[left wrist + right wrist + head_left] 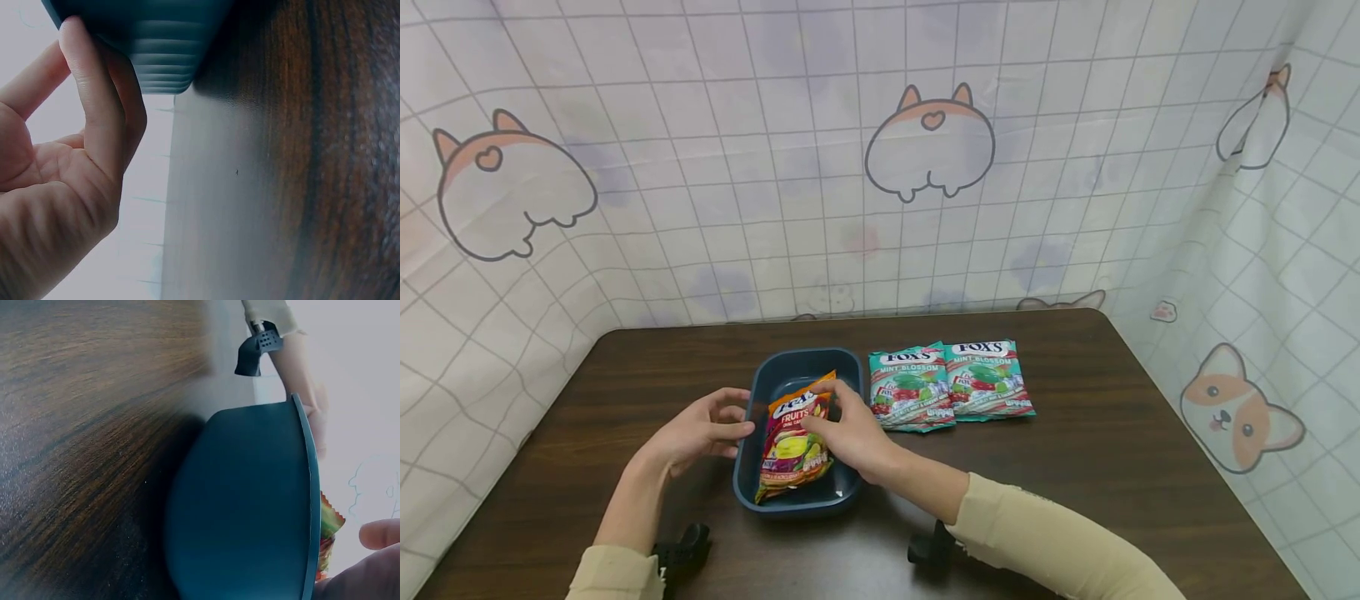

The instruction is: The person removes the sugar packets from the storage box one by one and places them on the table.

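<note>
now the right hand [850, 433] holds the candy bag [793, 446] with bent fingers, inside the blue tub [775, 375] on the desk [1112, 467]. left hand [703, 429] fingers curl on the tub's side.

Evenly and softly lit from above in the head view, with only faint shadows under the tray [797, 500] and arms. Wide-angle bending of the grid lines toward the left and right edges. Washed out, almost white, behind both wrist views. Blurred up close on the fingers [94, 112]; pale glare across the surface [212, 206].
</note>
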Motion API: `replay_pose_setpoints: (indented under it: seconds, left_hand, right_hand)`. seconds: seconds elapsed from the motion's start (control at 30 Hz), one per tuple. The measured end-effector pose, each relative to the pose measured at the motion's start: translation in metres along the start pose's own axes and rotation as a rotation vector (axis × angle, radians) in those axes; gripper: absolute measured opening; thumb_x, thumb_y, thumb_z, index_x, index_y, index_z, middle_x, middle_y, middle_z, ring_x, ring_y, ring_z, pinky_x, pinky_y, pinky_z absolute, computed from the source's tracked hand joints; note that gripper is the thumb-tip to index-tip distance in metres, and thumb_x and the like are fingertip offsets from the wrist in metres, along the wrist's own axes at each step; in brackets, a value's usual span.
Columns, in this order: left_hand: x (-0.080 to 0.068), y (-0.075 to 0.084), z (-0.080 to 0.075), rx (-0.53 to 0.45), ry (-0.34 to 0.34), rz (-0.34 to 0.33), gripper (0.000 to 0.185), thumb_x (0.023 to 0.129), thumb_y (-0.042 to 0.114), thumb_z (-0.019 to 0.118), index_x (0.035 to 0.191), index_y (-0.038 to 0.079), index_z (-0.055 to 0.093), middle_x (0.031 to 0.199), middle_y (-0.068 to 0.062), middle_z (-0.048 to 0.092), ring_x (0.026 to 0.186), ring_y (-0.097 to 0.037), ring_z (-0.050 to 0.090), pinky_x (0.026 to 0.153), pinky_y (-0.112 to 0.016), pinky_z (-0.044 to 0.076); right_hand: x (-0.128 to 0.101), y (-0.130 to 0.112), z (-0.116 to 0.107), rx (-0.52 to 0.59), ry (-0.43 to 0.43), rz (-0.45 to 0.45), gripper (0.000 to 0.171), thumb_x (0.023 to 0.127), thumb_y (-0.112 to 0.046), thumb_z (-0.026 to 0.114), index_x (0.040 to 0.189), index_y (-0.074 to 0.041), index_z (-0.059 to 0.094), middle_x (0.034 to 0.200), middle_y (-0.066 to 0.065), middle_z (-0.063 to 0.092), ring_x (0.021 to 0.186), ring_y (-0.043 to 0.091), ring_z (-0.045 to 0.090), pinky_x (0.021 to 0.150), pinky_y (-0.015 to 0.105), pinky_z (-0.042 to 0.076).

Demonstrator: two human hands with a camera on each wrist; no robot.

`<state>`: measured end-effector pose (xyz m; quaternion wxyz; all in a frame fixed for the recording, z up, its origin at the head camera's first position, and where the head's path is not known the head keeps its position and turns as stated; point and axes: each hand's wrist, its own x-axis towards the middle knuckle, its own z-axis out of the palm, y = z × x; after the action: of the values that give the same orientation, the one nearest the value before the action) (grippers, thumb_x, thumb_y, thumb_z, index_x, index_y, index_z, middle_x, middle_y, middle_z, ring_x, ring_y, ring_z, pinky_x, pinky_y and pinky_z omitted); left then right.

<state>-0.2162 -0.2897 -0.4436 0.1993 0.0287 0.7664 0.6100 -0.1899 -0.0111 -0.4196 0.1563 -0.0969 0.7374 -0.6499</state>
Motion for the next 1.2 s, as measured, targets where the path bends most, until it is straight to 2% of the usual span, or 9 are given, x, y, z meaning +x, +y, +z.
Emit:
replay_pose_setpoints:
  seconds: [0.13,0.3,0.7,1.0,1.2]
  left_hand:
    - [-0.001,0.0,0.0,-0.01,-0.006,0.0,0.071,0.097,0.015,0.074,0.15,-0.002,0.03,0.111,-0.015,0.057,0.086,-0.021,0.061,0.075,-0.035,0.059]
    - [-0.001,0.001,0.0,-0.021,-0.012,-0.004,0.07,0.098,0.013,0.073,0.15,-0.003,0.03,0.109,-0.014,0.056,0.084,-0.02,0.06,0.074,-0.035,0.059]
    - [-0.002,0.003,-0.001,-0.009,-0.017,-0.005,0.071,0.098,0.015,0.073,0.151,-0.002,0.03,0.112,-0.016,0.056,0.085,-0.021,0.061,0.076,-0.036,0.059]
    - [0.0,0.001,0.0,-0.005,-0.026,0.001,0.069,0.099,0.014,0.071,0.151,-0.003,0.03,0.113,-0.016,0.058,0.087,-0.022,0.063,0.078,-0.037,0.06]
    - [-0.001,0.0,0.0,-0.009,-0.019,0.016,0.064,0.1,0.011,0.069,0.15,-0.003,0.03,0.11,-0.015,0.059,0.085,-0.022,0.063,0.076,-0.036,0.06]
  right_hand:
    - [0.003,0.002,-0.001,0.002,-0.037,0.027,0.046,0.099,-0.019,0.07,0.141,-0.012,0.051,0.132,0.014,0.052,0.114,0.03,0.057,0.093,0.046,0.055]
    - [0.004,0.001,-0.001,-0.006,-0.07,0.054,0.047,0.098,-0.021,0.071,0.14,-0.01,0.051,0.129,0.013,0.055,0.106,0.026,0.061,0.092,0.044,0.056]
    - [0.006,0.001,0.009,-0.048,-0.087,0.05,0.05,0.098,-0.02,0.072,0.141,-0.008,0.05,0.135,0.013,0.052,0.107,0.025,0.061,0.091,0.043,0.057]
    - [0.009,0.007,0.01,-0.092,-0.075,0.001,0.043,0.097,-0.016,0.072,0.136,-0.009,0.055,0.137,0.01,0.043,0.114,0.029,0.052,0.09,0.042,0.057]
    - [0.011,0.007,0.01,-0.087,-0.11,0.016,0.049,0.097,-0.016,0.072,0.143,-0.014,0.054,0.132,0.011,0.051,0.107,0.026,0.057,0.089,0.044,0.057]
